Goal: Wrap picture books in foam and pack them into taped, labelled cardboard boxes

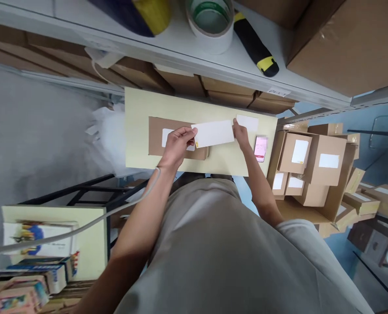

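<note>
The left hand (177, 145) has its grip pinched on one end of a white label (213, 133), and the right hand (241, 134) has its grip closed on the other end. The label is thin, smooth and rectangular, with a small yellow mark at one corner, and it is above the cream surface (137, 131), partly over a flat cardboard box (154, 141). A white sheet (251, 123) lies beyond the right hand, near a phone (260, 150) with pink screen; its writing is too small to read. On the metal shelf, a round tape (213, 42) shows green print inside, also not readable.
</note>
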A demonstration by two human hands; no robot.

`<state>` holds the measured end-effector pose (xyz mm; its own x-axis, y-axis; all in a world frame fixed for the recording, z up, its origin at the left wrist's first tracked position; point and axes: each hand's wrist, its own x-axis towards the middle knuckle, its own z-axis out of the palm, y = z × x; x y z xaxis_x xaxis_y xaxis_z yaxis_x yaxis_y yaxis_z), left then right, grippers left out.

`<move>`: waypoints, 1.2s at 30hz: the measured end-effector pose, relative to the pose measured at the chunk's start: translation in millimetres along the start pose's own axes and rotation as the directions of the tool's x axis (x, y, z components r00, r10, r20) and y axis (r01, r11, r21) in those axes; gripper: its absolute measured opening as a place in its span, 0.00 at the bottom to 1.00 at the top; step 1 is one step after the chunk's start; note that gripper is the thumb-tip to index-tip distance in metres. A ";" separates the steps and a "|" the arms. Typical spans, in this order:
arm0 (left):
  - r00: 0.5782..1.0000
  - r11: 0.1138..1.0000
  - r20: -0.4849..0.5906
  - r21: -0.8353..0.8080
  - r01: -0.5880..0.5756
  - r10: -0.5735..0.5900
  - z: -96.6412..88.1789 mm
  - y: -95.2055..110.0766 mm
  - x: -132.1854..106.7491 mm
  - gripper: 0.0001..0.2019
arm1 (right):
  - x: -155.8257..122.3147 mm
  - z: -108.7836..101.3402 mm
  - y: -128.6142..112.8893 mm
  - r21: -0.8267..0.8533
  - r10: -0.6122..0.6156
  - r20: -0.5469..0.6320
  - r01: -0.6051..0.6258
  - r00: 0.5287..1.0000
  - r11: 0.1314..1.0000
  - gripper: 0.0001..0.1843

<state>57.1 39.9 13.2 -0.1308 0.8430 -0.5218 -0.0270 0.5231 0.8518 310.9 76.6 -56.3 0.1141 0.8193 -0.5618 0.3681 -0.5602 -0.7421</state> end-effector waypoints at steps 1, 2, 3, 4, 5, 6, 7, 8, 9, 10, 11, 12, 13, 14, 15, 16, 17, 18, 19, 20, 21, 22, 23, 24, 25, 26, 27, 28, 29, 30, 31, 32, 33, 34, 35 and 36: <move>1.000 1.000 0.005 0.000 0.016 -0.016 -9.2 -0.6 -5.6 0.22 | -24.3 1.9 -3.2 0.156 0.018 0.063 -0.027 0.998 0.987 0.37; 0.999 0.999 0.012 0.010 0.033 -0.033 -17.6 -1.4 -10.2 0.22 | -48.1 4.2 -5.5 0.286 0.023 0.128 -0.059 0.992 0.956 0.37; 0.999 0.999 0.022 0.026 0.047 -0.047 -24.9 -2.3 -13.9 0.23 | -70.4 6.7 -6.9 0.376 0.014 0.163 -0.076 0.987 0.923 0.36; 0.998 0.997 0.035 0.042 0.057 -0.059 -31.4 -3.5 -16.7 0.24 | -90.5 9.5 -7.8 0.427 -0.003 0.172 -0.072 0.985 0.902 0.34; 0.997 0.996 0.049 0.057 0.064 -0.067 -37.0 -4.8 -18.7 0.25 | -107.9 12.6 -8.3 0.447 -0.021 0.166 -0.056 0.986 0.893 0.31; 0.995 0.995 0.063 0.070 0.067 -0.072 -41.9 -6.2 -20.1 0.25 | -122.5 15.9 -8.8 0.448 -0.038 0.145 -0.031 0.989 0.894 0.29; 0.995 0.994 0.074 0.081 0.068 -0.074 -46.2 -7.7 -21.0 0.26 | -134.3 19.6 -9.4 0.436 -0.052 0.119 -0.005 0.992 0.900 0.28; 0.994 0.994 0.082 0.091 0.066 -0.074 -50.0 -9.0 -21.5 0.26 | -143.9 23.5 -10.5 0.420 -0.064 0.095 0.018 0.993 0.907 0.27; 0.993 0.993 0.088 0.100 0.064 -0.073 -53.5 -10.1 -21.8 0.26 | -151.5 27.6 -12.2 0.407 -0.074 0.073 0.038 0.995 0.913 0.27; 0.993 0.992 0.091 0.110 0.061 -0.071 -56.7 -10.6 -22.4 0.26 | -157.9 31.7 -14.7 0.395 -0.085 0.053 0.057 0.995 0.917 0.27; 0.994 0.991 0.090 0.126 0.053 -0.065 -59.9 -10.6 -23.5 0.26 | -163.4 35.9 -17.9 0.384 -0.097 0.032 0.077 0.995 0.920 0.27; 0.996 0.987 0.079 0.155 0.036 -0.048 -62.8 -9.9 -25.5 0.25 | -168.4 40.1 -21.9 0.372 -0.111 0.009 0.099 0.994 0.923 0.26; 0.998 0.980 0.054 0.200 0.001 -0.013 -65.5 -8.6 -29.0 0.25 | -173.3 44.3 -26.5 0.356 -0.125 -0.015 0.122 0.992 0.926 0.26; 0.998 0.965 0.018 0.258 -0.055 0.052 -67.9 -6.8 -34.0 0.24 | -178.0 48.7 -31.7 0.337 -0.140 -0.040 0.145 0.989 0.930 0.25; 0.989 0.938 -0.016 0.321 -0.133 0.145 -69.8 -4.6 -40.7 0.24 | -182.6 53.3 -37.3 0.312 -0.155 -0.066 0.168 0.986 0.935 0.24; 0.966 0.898 -0.035 0.378 -0.224 0.256 -71.2 -2.2 -48.9 0.24 | -187.0 58.3 -43.2 0.284 -0.172 -0.089 0.190 0.981 0.940 0.23; 0.929 0.848 -0.031 0.420 -0.323 0.369 -72.1 0.3 -58.3 0.24 | -191.2 63.6 -49.3 0.257 -0.189 -0.111 0.212 0.976 0.943 0.21; 0.885 0.796 0.002 0.436 -0.421 0.466 -72.8 2.7 -68.4 0.23 | -195.0 69.4 -55.3 0.236 -0.206 -0.129 0.231 0.970 0.944 0.21; 0.842 0.750 0.058 0.426 -0.506 0.536 -73.4 5.1 -78.6 0.21 | -198.5 75.7 -61.2 0.224 -0.221 -0.140 0.248 0.965 0.942 0.20; 0.806 0.715 0.123 0.398 -0.575 0.579 -74.2 7.4 -88.1 0.18 | -201.6 82.4 -66.9 0.223 -0.234 -0.143 0.262 0.962 0.939 0.20; 0.777 0.693 0.181 0.364 -0.622 0.603 -75.7 9.6 -96.6 0.16 | -204.6 89.2 -72.4 0.233 -0.245 -0.138 0.272 0.960 0.934 0.21; 0.756 0.683 0.223 0.330 -0.652 0.615 -78.0 11.7 -103.7 0.15 | -207.4 96.2 -77.6 0.253 -0.252 -0.129 0.278 0.959 0.927 0.22; 0.745 0.682 0.246 0.300 -0.667 0.621 -81.3 13.6 -109.1 0.15 | -210.1 103.0 -82.4 0.278 -0.259 -0.119 0.282 0.959 0.918 0.22; 0.741 0.687 0.250 0.277 -0.672 0.624 -85.5 15.3 -112.7 0.16 | -212.9 109.5 -87.0 0.304 -0.265 -0.110 0.287 0.958 0.909 0.23; 0.742 0.696 0.241 0.260 -0.670 0.625 -90.6 16.8 -114.8 0.16 | -215.8 115.6 -91.3 0.327 -0.271 -0.104 0.290 0.957 0.899 0.23; 0.747 0.706 0.227 0.244 -0.665 0.625 -96.3 18.1 -115.4 0.17 | -218.7 121.1 -95.3 0.343 -0.276 -0.099 0.293 0.956 0.892 0.24; 0.754 0.718 0.214 0.230 -0.657 0.621 -102.4 19.1 -115.0 0.17 | -221.6 126.2 -99.0 0.352 -0.279 -0.092 0.294 0.956 0.889 0.24; 0.763 0.732 0.205 0.216 -0.646 0.613 -108.5 19.8 -113.9 0.18 | -224.4 130.8 -102.3 0.355 -0.280 -0.083 0.291 0.956 0.889 0.24; 0.773 0.747 0.199 0.202 -0.633 0.602 -114.5 20.4 -112.3 0.18 | -227.0 135.1 -105.2 0.353 -0.279 -0.074 0.286 0.958 0.891 0.25; 0.783 0.760 0.197 0.190 -0.621 0.590 -120.3 20.8 -110.5 0.19 | -229.4 139.0 -107.7 0.350 -0.275 -0.066 0.280 0.959 0.894 0.25; 0.790 0.772 0.197 0.177 -0.611 0.580 -125.7 21.0 -108.8 0.19 | -231.4 142.8 -109.7 0.347 -0.269 -0.061 0.273 0.961 0.897 0.26; 0.795 0.780 0.198 0.165 -0.604 0.573 -130.7 21.2 -107.3 0.20 | -233.1 146.5 -111.4 0.346 -0.264 -0.062 0.269 0.963 0.899 0.26; 0.796 0.784 0.201 0.155 -0.601 0.571 -135.3 21.3 -106.2 0.20 | -234.4 150.1 -112.7 0.345 -0.260 -0.067 0.267 0.963 0.900 0.26; 0.794 0.784 0.204 0.145 -0.603 0.573 -139.6 21.3 -105.3 0.20 | -235.5 153.8 -113.8 0.346 -0.258 -0.076 0.269 0.963 0.899 0.26; 0.789 0.781 0.206 0.135 -0.609 0.579 -143.6 21.2 -104.7 0.20 | -236.5 157.5 -114.7 0.348 -0.261 -0.086 0.274 0.962 0.896 0.25; 0.782 0.777 0.207 0.124 -0.617 0.588 -147.3 21.1 -104.3 0.20 | -237.4 161.1 -115.6 0.352 -0.265 -0.097 0.282 0.959 0.892 0.24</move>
<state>-75.8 -55.4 92.3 0.0865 0.9927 0.0837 0.1831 -0.0984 0.9782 92.5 -72.8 103.9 0.1014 0.9464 -0.3067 0.0361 -0.3116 -0.9495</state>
